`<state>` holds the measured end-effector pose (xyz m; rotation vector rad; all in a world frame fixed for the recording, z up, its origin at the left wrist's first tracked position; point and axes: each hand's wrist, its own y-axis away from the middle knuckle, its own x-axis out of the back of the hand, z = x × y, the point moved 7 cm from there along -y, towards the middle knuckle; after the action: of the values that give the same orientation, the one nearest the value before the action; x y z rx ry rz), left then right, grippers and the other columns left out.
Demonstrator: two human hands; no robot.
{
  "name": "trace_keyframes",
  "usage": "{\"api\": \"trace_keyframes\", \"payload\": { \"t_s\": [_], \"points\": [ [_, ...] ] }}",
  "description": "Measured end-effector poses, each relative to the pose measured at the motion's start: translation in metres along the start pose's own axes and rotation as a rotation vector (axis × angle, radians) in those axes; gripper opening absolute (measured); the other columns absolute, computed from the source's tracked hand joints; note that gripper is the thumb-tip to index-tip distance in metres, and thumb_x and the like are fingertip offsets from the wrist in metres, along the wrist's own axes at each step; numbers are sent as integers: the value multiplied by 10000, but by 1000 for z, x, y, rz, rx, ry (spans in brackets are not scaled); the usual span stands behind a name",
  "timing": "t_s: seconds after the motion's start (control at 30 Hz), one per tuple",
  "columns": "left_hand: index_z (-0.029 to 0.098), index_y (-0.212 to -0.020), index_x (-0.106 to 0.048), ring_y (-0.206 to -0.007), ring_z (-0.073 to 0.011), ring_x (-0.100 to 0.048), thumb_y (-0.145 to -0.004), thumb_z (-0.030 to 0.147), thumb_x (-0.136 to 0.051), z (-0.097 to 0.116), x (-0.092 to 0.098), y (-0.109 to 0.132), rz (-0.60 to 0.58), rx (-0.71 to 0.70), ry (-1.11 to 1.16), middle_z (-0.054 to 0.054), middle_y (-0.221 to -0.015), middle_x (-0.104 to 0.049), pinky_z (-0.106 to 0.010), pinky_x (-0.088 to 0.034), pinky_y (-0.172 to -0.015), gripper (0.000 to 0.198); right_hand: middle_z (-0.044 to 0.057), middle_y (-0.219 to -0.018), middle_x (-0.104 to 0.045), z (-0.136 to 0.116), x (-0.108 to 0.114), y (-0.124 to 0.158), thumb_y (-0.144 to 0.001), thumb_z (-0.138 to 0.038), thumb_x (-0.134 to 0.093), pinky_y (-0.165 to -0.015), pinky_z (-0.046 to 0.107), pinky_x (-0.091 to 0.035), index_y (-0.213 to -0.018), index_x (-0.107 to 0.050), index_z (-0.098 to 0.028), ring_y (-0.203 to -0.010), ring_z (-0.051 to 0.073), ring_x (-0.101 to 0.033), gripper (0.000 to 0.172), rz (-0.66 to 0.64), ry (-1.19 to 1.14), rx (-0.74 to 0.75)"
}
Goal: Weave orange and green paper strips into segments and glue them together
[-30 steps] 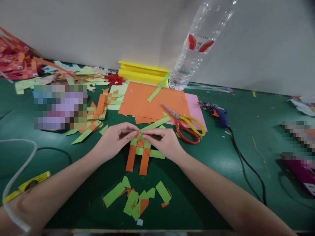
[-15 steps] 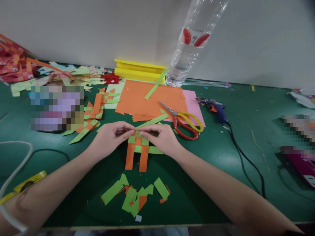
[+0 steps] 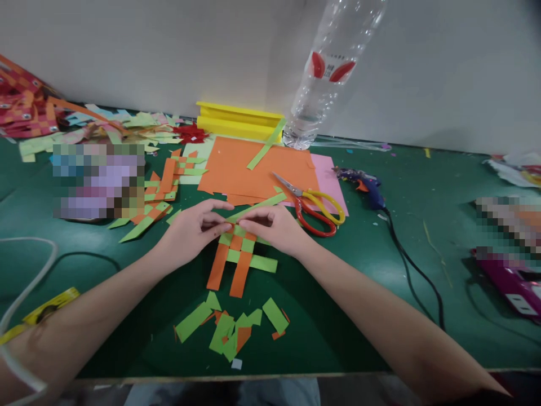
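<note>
Both hands are down on the green mat, meeting fingertip to fingertip over the woven piece, a small lattice of orange and green paper strips lying flat at the middle of the table. The left hand has thumb and forefinger pinched on the lattice's top left corner. The right hand comes in from the other side, its fingertips pressed together on the long green strip just where that strip enters the weave. Look at how the strip lies: its long axis runs from the pinch up and away to the right, its free end resting against the orange sheet near the scissors, so the right hand is the nearer one to that loose length. The two orange tails of the lattice trail the opposite way, back toward the person, above a scatter of offcuts. A glue gun sits well off to the right, untouched.
</note>
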<state>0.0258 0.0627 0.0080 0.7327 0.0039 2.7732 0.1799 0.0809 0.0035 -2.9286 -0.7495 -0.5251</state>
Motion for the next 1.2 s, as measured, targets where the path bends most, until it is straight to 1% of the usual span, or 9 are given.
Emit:
{"api": "trace_keyframes", "payload": {
  "t_s": [0.17, 0.33, 0.5, 0.6, 0.73, 0.87, 1.0, 1.07, 1.2],
  "points": [
    [218, -1153, -559, -783, -201, -710, -844, 412, -610, -1, -3, 0, 4, -22, -18, -31, -861, -756, -321, -531, -760, 368, 23, -857, -754, 1, 1, -2, -782, -332, -682, -743, 296, -526, -855, -749, -205, -786, 151, -674, 161, -21, -58, -22],
    [234, -1178, -552, -794, -191, -706, -864, 383, -588, -1, -10, -1, -24, -68, -31, -15, -857, -751, -311, -531, -772, 350, 23, -747, -713, -1, -3, -2, -769, -334, -688, -610, 264, -473, -781, -729, -175, -630, 113, -599, 165, -38, 4, 12],
    [232, -1091, -588, -766, -178, -705, -865, 407, -581, 3, -13, 1, -50, -91, -21, -7, -832, -748, -297, -541, -756, 286, 5, -677, -668, -1, -4, 0, -763, -266, -678, -550, 234, -422, -738, -691, -155, -572, 84, -534, 115, -51, 11, -2],
    [223, -1088, -586, -757, -182, -707, -812, 453, -641, 3, -9, 2, -27, -43, 28, -18, -827, -748, -279, -549, -698, 364, 4, -683, -665, 2, -1, 0, -758, -313, -691, -552, 235, -422, -750, -691, -160, -577, 87, -531, 153, -4, -40, -11],
    [208, -1091, -594, -716, -186, -703, -742, 467, -711, 0, -5, 3, -23, 53, 64, -18, -773, -749, -265, -543, -640, 450, -1, -688, -669, 4, 0, -1, -740, -330, -713, -570, 237, -431, -742, -689, -168, -590, 86, -538, 164, 8, -122, -28],
    [213, -1081, -624, -667, -181, -689, -747, 476, -705, -3, -5, 3, -71, 111, 8, 13, -678, -741, -262, -533, -624, 433, -6, -681, -660, 4, 1, -2, -732, -311, -715, -577, 238, -434, -736, -687, -164, -585, 82, -533, 149, 20, -145, -22],
    [214, -1102, -652, -702, -194, -696, -757, 495, -686, -4, -6, 4, -80, 167, -17, 13, -677, -751, -269, -546, -642, 446, -9, -688, -645, 6, 2, -2, -721, -361, -727, -586, 242, -439, -748, -682, -167, -598, 85, -534, 201, 38, -158, -14],
    [211, -1061, -681, -723, -202, -701, -751, 487, -689, -6, -6, 4, -70, 193, -2, 3, -715, -760, -272, -554, -638, 415, -11, -683, -634, 5, 3, -2, -712, -392, -732, -586, 246, -439, -745, -680, -170, -601, 88, -531, 231, 48, -166, -14],
    [206, -857, -727, -664, -194, -689, -766, 481, -661, -7, -7, 6, -73, 171, -4, -5, -730, -750, -267, -547, -577, 297, -8, -681, -632, 5, 6, -2, -682, -424, -749, -584, 252, -436, -726, -678, -175, -605, 95, -528, 262, 85, -202, -67]
  ]
}}
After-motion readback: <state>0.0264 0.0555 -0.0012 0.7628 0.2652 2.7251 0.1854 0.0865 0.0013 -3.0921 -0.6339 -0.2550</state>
